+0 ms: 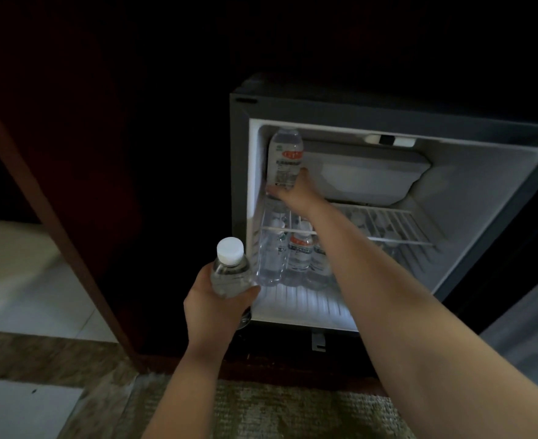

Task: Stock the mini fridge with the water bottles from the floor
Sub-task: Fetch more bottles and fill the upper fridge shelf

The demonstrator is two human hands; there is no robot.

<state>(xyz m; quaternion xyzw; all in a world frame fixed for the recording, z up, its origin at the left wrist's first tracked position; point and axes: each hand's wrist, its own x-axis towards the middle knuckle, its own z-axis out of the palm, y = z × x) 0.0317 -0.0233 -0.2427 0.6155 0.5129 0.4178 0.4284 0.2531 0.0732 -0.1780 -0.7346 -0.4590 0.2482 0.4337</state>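
Note:
The open mini fridge (489, 191) is lit inside and sits in a dark cabinet. My right hand (293, 193) reaches to the upper left corner and grips the lower part of a clear water bottle (285, 153) with a white and red label, standing upright over the wire shelf (388, 228). Under that shelf, several more water bottles (297, 258) stand on the fridge floor at the left. My left hand (212, 304) holds another clear bottle with a white cap (231, 269) upright in front of the fridge's lower left corner.
A grey freezer box (369, 172) fills the upper back of the fridge. A dark wooden cabinet panel (80, 201) stands to the left, with pale tiles (27, 280) beyond it. Patterned carpet (261, 413) lies below.

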